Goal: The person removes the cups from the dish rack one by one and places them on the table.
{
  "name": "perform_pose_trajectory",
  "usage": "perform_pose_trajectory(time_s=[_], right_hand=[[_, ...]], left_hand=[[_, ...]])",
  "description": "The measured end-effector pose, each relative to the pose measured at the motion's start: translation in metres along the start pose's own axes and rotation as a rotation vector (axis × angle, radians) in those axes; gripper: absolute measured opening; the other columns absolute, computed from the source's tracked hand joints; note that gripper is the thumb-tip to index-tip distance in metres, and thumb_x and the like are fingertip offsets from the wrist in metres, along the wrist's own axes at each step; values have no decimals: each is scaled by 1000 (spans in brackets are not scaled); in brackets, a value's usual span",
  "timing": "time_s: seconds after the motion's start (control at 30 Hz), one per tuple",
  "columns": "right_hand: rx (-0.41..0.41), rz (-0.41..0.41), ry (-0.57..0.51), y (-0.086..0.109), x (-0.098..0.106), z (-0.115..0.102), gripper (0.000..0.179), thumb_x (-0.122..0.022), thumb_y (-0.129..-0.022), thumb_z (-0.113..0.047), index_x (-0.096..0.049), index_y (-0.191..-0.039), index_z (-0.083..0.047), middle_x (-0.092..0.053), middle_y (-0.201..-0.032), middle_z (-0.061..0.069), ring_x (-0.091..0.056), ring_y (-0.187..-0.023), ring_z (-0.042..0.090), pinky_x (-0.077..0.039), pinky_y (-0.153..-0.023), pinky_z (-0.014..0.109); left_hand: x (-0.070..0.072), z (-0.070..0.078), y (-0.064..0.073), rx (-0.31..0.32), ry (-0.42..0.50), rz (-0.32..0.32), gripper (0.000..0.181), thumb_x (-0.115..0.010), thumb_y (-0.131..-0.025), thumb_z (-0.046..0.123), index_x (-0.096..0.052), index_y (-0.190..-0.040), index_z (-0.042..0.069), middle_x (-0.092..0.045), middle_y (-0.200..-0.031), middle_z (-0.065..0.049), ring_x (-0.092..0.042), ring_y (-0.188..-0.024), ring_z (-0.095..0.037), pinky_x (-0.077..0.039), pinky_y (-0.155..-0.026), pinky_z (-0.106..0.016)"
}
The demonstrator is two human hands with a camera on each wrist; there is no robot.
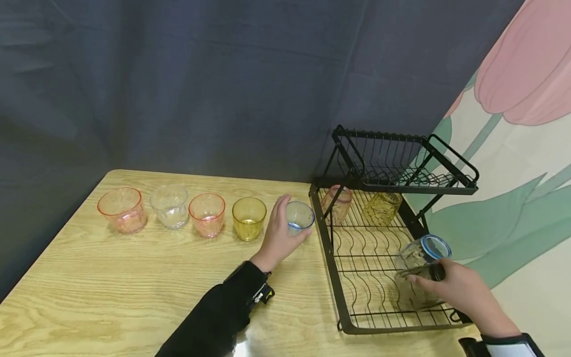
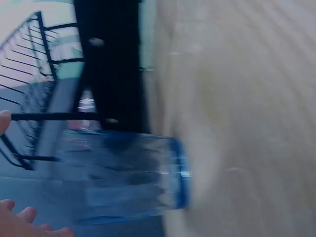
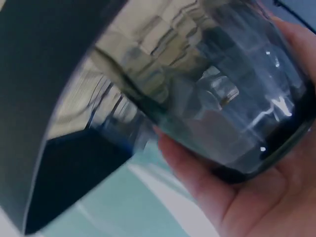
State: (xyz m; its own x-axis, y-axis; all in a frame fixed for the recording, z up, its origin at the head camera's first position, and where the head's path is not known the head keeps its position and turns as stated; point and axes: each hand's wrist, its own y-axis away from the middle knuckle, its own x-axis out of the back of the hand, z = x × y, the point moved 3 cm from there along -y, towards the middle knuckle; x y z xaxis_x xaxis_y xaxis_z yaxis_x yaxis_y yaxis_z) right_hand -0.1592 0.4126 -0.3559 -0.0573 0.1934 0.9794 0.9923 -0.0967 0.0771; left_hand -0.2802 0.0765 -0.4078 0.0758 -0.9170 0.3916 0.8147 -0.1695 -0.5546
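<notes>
My left hand (image 1: pixel 282 234) is spread around a clear blue-tinted glass (image 1: pixel 299 212) that stands upright on the table, just left of the dish rack (image 1: pixel 328 258). In the left wrist view the fingertips (image 2: pixel 29 213) sit apart from the glass wall. My right hand (image 1: pixel 470 290) grips a dark grey glass (image 3: pixel 217 98) near its base, thumb on one side and fingers on the other. That glass is tilted, mouth down, over the rack's front right part. Right behind it, an upside-down glass with a blue base (image 1: pixel 436 246) is in the rack.
Left of my left hand stand upright glasses in a row: yellow (image 1: pixel 249 220), pink (image 1: pixel 207 215), clear (image 1: pixel 170 208) and another pink (image 1: pixel 122 210). A pink glass (image 1: pixel 340 201) and a yellow glass (image 1: pixel 382 209) are upside down at the rack's back, below its upper tier (image 1: pixel 401 186).
</notes>
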Motion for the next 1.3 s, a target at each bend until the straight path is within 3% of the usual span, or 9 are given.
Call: perform_pose_trajectory(time_s=[0.13, 0.27, 0.43, 0.53, 0.7, 0.87, 1.03, 1.17, 1.3], right_hand=[[19, 39, -114, -5, 1, -16, 74, -54, -74, -57, -45, -112, 6, -54, -81, 23, -52, -65, 29, -39, -47, 33], [33, 62, -366, -4, 6, -35, 66, -51, -81, -48, -38, -124, 0, -48, -108, 26, -52, -84, 31, -44, -56, 33], [268, 42, -1077, -2, 6, -75, 33, -39, -93, -21, -42, -120, -2, -51, -104, 8, -53, -85, 12, -46, -67, 24], [480, -132, -1574, -1, 2, -102, 31, -25, -96, -12, -48, -113, -2, -54, -104, 6, -54, -91, 14, -44, -77, 24], [597, -442, -1992, 3, -7, -143, 47, -14, -96, -26, -46, -121, -2, -51, -117, 10, -49, -105, 21, -38, -90, 31], [613, -637, -2171, 8, -19, -171, 56, -11, -93, -39, -44, -123, -4, -49, -120, 12, -47, -108, 23, -37, -91, 33], [488, -763, -2222, 7, -26, -185, 56, -14, -92, -47, -39, -127, -11, -46, -122, 11, -45, -109, 22, -40, -86, 31], [426, -761, -2109, 5, -27, -186, 51, -15, -93, -44, -34, -130, -13, -47, -120, 13, -46, -108, 23, -39, -89, 32], [466, -688, -1880, 0, -26, -185, 48, -13, -95, -36, -23, -135, -10, -44, -123, 13, -46, -109, 24, -36, -91, 37]], left_hand=[[10, 19, 1, -31, 81, -27, 82, -68, -71, 37, -21, -135, 14, -27, -135, -5, -26, -122, -18, -28, -97, -37], [15, 36, 3, -43, 180, -117, 71, -63, -75, 39, -28, -132, 16, -34, -132, -2, -32, -119, -15, -31, -95, -34], [21, 61, 9, -65, 283, -249, 67, -65, -76, 33, -32, -131, 14, -36, -132, 1, -34, -118, -13, -32, -95, -32], [27, 81, 12, -106, 388, -335, 76, -66, -73, 35, -28, -133, 9, -33, -134, -3, -30, -121, -17, -28, -97, -32], [31, 107, 18, -169, 586, -454, 95, -61, -65, 51, -17, -135, 4, -26, -136, -11, -27, -123, -19, -26, -99, -32], [36, 123, 22, -267, 739, -414, 96, -64, -67, 43, -12, -134, -1, -28, -131, -23, -30, -120, -30, -28, -97, -40], [45, 127, 23, -298, 767, -322, 90, -64, -70, 39, -16, -132, -5, -31, -126, -29, -31, -117, -36, -28, -96, -43], [51, 123, 22, -244, 749, -306, 87, -65, -70, 38, -20, -129, -8, -35, -123, -29, -36, -113, -38, -33, -93, -43], [57, 116, 21, -182, 744, -333, 84, -68, -70, 31, -21, -130, -5, -36, -122, -28, -38, -112, -38, -34, -93, -41]])
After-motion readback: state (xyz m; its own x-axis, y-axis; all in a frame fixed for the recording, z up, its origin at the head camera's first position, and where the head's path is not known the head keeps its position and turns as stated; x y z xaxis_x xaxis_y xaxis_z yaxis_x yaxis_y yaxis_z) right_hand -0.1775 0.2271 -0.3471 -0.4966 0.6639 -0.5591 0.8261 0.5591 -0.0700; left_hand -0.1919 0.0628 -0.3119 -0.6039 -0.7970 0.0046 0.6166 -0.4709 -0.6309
